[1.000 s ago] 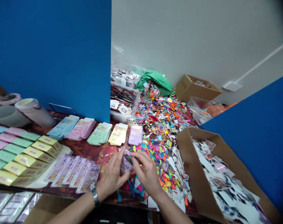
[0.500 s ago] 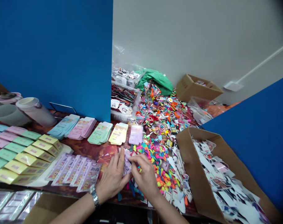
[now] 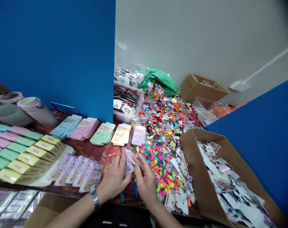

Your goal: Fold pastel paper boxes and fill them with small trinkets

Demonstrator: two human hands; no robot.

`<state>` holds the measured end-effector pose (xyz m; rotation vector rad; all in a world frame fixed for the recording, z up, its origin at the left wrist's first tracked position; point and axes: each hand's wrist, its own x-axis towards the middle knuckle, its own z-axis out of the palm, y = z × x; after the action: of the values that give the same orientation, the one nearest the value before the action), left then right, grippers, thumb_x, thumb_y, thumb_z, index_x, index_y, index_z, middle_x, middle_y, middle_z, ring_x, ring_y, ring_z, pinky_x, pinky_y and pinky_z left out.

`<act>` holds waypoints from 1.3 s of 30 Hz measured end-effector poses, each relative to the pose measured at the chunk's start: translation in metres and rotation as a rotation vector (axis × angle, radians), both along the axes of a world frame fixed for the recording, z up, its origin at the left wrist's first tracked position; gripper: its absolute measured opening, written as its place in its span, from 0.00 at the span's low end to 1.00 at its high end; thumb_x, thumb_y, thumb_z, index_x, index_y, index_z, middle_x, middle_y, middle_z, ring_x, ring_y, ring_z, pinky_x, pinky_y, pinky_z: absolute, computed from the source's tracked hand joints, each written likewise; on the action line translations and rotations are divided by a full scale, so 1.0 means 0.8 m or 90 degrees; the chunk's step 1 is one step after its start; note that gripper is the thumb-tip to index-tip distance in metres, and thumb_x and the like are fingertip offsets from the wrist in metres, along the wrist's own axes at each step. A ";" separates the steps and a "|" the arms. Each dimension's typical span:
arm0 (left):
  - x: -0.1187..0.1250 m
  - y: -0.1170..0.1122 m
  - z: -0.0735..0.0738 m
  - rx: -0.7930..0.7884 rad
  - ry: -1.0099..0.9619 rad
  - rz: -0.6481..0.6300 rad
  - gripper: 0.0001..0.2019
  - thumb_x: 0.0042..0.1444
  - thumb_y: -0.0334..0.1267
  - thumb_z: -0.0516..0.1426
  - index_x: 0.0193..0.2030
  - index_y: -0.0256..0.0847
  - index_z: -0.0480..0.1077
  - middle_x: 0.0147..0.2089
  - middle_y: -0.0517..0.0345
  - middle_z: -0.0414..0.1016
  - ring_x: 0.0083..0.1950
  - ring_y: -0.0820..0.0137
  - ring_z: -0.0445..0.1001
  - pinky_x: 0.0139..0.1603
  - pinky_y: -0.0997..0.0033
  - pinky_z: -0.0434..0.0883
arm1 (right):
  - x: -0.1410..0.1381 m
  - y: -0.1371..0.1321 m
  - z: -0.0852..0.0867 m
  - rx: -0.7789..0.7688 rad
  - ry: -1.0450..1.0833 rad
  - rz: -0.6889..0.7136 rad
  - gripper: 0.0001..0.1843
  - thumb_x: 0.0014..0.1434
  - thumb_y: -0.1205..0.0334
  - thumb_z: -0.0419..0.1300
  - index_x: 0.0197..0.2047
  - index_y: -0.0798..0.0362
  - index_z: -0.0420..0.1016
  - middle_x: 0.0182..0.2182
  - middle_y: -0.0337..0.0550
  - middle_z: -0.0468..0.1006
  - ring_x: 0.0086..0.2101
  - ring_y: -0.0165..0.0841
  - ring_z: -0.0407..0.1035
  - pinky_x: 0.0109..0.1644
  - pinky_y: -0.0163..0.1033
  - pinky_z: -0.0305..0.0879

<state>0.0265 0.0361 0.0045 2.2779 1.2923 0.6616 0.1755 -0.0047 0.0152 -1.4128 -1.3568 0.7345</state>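
fingers [image 3: 117, 163] spread apart on both hands, clamped on nothing; lilac printed card [image 3: 129, 166] between left hand [image 3: 114, 180] and right hand [image 3: 145, 180], touching left thumb; lilac printed packets [image 3: 75, 172] at 9 o'clock, multicoloured paper cutouts [image 3: 158, 167] at 2 o'clock.

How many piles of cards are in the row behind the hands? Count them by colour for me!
Blue cards: 1 pile
Pink cards: 1 pile
Green cards: 1 pile
Yellow cards: 1 pile
Lilac cards, blurred: 1 pile
Total: 5 piles
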 end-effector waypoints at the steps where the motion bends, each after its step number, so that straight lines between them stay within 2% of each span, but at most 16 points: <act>1: 0.000 0.000 -0.002 0.013 0.014 0.003 0.46 0.59 0.40 0.54 0.73 0.39 0.24 0.62 0.37 0.62 0.58 0.52 0.67 0.52 0.53 0.71 | -0.002 -0.001 -0.001 -0.001 -0.007 -0.007 0.21 0.68 0.62 0.51 0.64 0.49 0.64 0.53 0.48 0.77 0.56 0.37 0.70 0.60 0.45 0.68; 8: -0.005 -0.006 -0.003 0.044 0.085 0.026 0.47 0.59 0.40 0.53 0.72 0.40 0.20 0.62 0.37 0.62 0.56 0.51 0.67 0.49 0.52 0.72 | -0.017 -0.007 -0.007 0.024 -0.034 -0.011 0.21 0.69 0.64 0.48 0.63 0.51 0.64 0.57 0.51 0.74 0.56 0.38 0.70 0.59 0.47 0.70; 13: -0.012 -0.013 -0.002 0.055 0.076 0.047 0.47 0.60 0.38 0.53 0.72 0.40 0.20 0.60 0.37 0.62 0.54 0.51 0.67 0.50 0.51 0.71 | -0.029 -0.014 -0.009 0.084 -0.103 0.042 0.24 0.68 0.69 0.48 0.65 0.48 0.61 0.58 0.49 0.73 0.57 0.39 0.68 0.61 0.49 0.68; 18: -0.023 -0.019 0.008 0.042 0.033 0.069 0.44 0.61 0.39 0.52 0.73 0.40 0.23 0.56 0.39 0.64 0.54 0.52 0.67 0.52 0.50 0.71 | -0.027 -0.009 0.003 0.115 -0.133 0.099 0.27 0.66 0.69 0.51 0.68 0.47 0.58 0.60 0.48 0.70 0.60 0.40 0.65 0.62 0.51 0.66; 20: -0.026 -0.022 0.013 0.038 0.027 0.076 0.45 0.60 0.38 0.53 0.73 0.40 0.24 0.57 0.39 0.64 0.54 0.52 0.67 0.51 0.51 0.72 | -0.024 -0.003 0.011 0.130 -0.153 0.107 0.30 0.66 0.68 0.53 0.69 0.48 0.55 0.64 0.49 0.65 0.63 0.41 0.60 0.65 0.52 0.63; 23: -0.028 -0.031 0.014 0.037 0.035 0.103 0.46 0.58 0.34 0.54 0.73 0.43 0.24 0.58 0.40 0.63 0.56 0.51 0.66 0.50 0.52 0.72 | -0.027 0.004 0.016 0.145 -0.212 0.183 0.33 0.66 0.68 0.52 0.71 0.47 0.50 0.67 0.47 0.58 0.66 0.41 0.54 0.68 0.53 0.57; 26: -0.039 -0.045 0.009 -0.002 0.061 0.128 0.47 0.57 0.32 0.53 0.73 0.45 0.23 0.58 0.41 0.63 0.56 0.53 0.67 0.49 0.54 0.73 | -0.035 0.003 0.004 0.137 -0.212 0.273 0.31 0.67 0.69 0.50 0.71 0.47 0.53 0.66 0.45 0.61 0.65 0.39 0.56 0.67 0.52 0.58; 30: -0.071 -0.067 0.005 -0.073 0.129 0.056 0.44 0.59 0.34 0.53 0.73 0.47 0.24 0.61 0.42 0.62 0.56 0.57 0.70 0.51 0.58 0.74 | -0.044 0.004 -0.031 0.037 -0.115 0.312 0.26 0.67 0.65 0.52 0.68 0.46 0.60 0.62 0.45 0.68 0.61 0.38 0.64 0.63 0.48 0.64; 32: -0.084 -0.072 0.008 -0.089 0.191 0.043 0.40 0.62 0.32 0.49 0.73 0.46 0.26 0.62 0.42 0.63 0.52 0.60 0.74 0.47 0.62 0.75 | -0.053 0.012 -0.047 0.011 -0.081 0.326 0.24 0.67 0.63 0.53 0.66 0.47 0.63 0.60 0.46 0.71 0.59 0.38 0.66 0.62 0.46 0.66; 34: -0.091 -0.073 0.014 -0.093 0.276 0.074 0.35 0.63 0.30 0.45 0.73 0.43 0.32 0.57 0.43 0.68 0.44 0.63 0.77 0.40 0.66 0.76 | -0.067 0.024 -0.057 0.016 -0.081 0.333 0.23 0.67 0.62 0.53 0.64 0.48 0.65 0.58 0.46 0.72 0.58 0.38 0.67 0.61 0.47 0.66; 36: -0.095 -0.069 0.021 -0.065 0.345 0.112 0.31 0.64 0.31 0.46 0.73 0.40 0.41 0.53 0.44 0.72 0.41 0.62 0.77 0.35 0.67 0.76 | -0.082 0.033 -0.061 0.028 -0.115 0.312 0.22 0.67 0.62 0.53 0.63 0.48 0.66 0.57 0.48 0.73 0.58 0.40 0.66 0.62 0.50 0.65; 39: -0.112 -0.061 0.029 0.069 0.347 0.148 0.27 0.65 0.39 0.50 0.70 0.40 0.52 0.54 0.44 0.72 0.48 0.58 0.74 0.37 0.66 0.76 | -0.096 0.033 -0.063 0.036 -0.181 0.256 0.22 0.66 0.62 0.52 0.63 0.47 0.66 0.57 0.49 0.72 0.58 0.41 0.65 0.62 0.51 0.64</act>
<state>-0.0628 -0.0128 0.0281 2.5195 1.8270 0.1781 0.0991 0.0215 -0.0349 -1.2455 -1.9039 0.7620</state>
